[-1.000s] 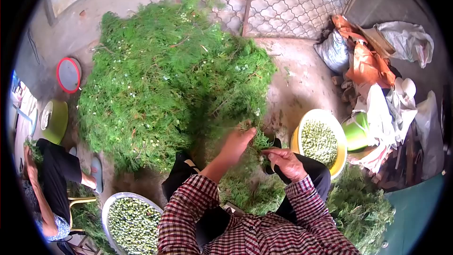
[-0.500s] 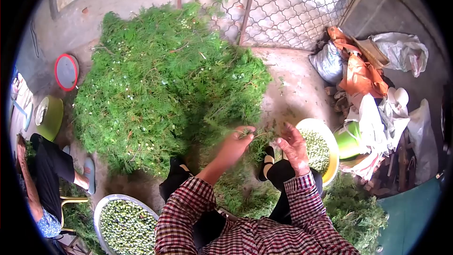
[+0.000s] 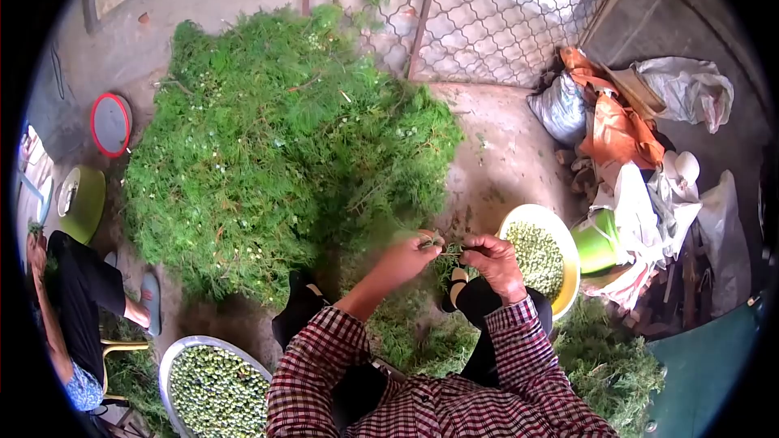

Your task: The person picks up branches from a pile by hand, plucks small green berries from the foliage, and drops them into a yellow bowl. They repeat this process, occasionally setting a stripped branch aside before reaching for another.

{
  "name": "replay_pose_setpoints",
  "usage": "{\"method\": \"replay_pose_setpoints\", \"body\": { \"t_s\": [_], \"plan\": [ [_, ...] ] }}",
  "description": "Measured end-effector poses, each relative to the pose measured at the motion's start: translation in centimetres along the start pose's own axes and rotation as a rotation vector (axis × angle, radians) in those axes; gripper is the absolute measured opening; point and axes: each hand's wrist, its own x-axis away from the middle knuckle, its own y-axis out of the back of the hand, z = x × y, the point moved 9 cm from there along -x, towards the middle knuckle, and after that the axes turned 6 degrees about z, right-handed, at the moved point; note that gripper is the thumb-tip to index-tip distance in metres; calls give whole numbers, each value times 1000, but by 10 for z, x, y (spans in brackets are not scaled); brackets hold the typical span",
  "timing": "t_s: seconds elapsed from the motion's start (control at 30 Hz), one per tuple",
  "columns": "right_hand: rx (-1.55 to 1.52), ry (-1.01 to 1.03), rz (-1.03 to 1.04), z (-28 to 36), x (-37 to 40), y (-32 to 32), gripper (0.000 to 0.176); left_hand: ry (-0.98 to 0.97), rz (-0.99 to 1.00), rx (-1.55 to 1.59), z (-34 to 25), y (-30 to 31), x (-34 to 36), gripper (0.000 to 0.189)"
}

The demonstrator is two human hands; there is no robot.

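My left hand (image 3: pixel 408 259) is closed on the stem of a small green sprig (image 3: pixel 449 253) in front of my knees. On the other side of the sprig, my right hand (image 3: pixel 495 264) pinches at it with thumb and fingers. A yellow-rimmed basin (image 3: pixel 571 258) of small green berries (image 3: pixel 534 259) stands just right of my right hand. Beyond my hands spreads a large heap of green branches (image 3: pixel 243 154). At the lower left is a metal basin (image 3: pixel 166 373) full of green berries (image 3: pixel 219 389).
A seated co-worker (image 3: pixel 77 292) is at the far left, near a green tub (image 3: pixel 88 204) and a red-rimmed sieve (image 3: pixel 111 124). Sacks (image 3: pixel 560 109) and a lime bucket (image 3: pixel 594 242) are at the right. A metal lattice (image 3: pixel 503 16) stands behind; more branches (image 3: pixel 604 365) lie lower right.
My right hand has moved left toward my left hand, and its spread fingers have closed at the sprig. My left hand has shifted slightly.
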Motion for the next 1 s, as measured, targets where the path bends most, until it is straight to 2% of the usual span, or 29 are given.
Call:
{"method": "replay_pose_setpoints", "body": {
  "t_s": [0.1, 0.2, 0.3, 0.33, 0.37, 0.43, 0.47, 0.57, 0.6, 0.7, 0.73, 0.77, 0.83, 0.93, 1.0],
  "plan": [
    [-62, -82, -22, -4, 8, 1, 18, 196, -6, 2, 6, 4, 7, 19],
    [-244, -255, -81, -20, 20, 0, 13, -21, -60, -253, 22, 1, -6, 21],
    [272, -215, -155, -22, 32, 27, 8, 92, -89, -344, -25, 22, 18, 21],
    [217, -242, -215, -25, 42, 42, 3, 45, -152, -412, -30, 29, 19, 21],
    [-84, -281, -160, -36, 46, 47, 6, -3, -218, -481, -36, 36, 21, 21],
    [-407, -331, -238, -26, 55, 44, 10, -112, -267, -562, -42, 38, 21, 19],
    [-507, -317, -151, -26, 54, 37, 15, -173, -258, -574, -39, 34, 18, 18],
    [-705, -332, -32, -35, 46, 8, 17, -368, -271, -622, -32, 26, 17, 13],
    [-677, -335, 43, -36, 42, -6, 19, -431, -280, -641, -33, 24, 19, 11],
    [-708, -436, 92, -50, 41, -41, 17, -264, -342, -847, -34, 25, 16, 14],
    [-738, -436, 161, -47, 38, -58, 21, -283, -344, -846, -34, 25, 17, 14],
    [-775, -501, 82, -61, 43, -64, 27, -303, -347, -845, -35, 25, 18, 15],
    [-679, -527, 153, -71, 40, -81, 33, -300, -353, -852, -36, 26, 17, 12],
    [-494, -409, 166, -67, 32, -80, 42, -248, -366, -882, -37, 30, 17, 5],
    [-488, -403, 101, -61, 29, -76, 41, -260, -378, -907, -41, 31, 18, 5]
  ]
}}
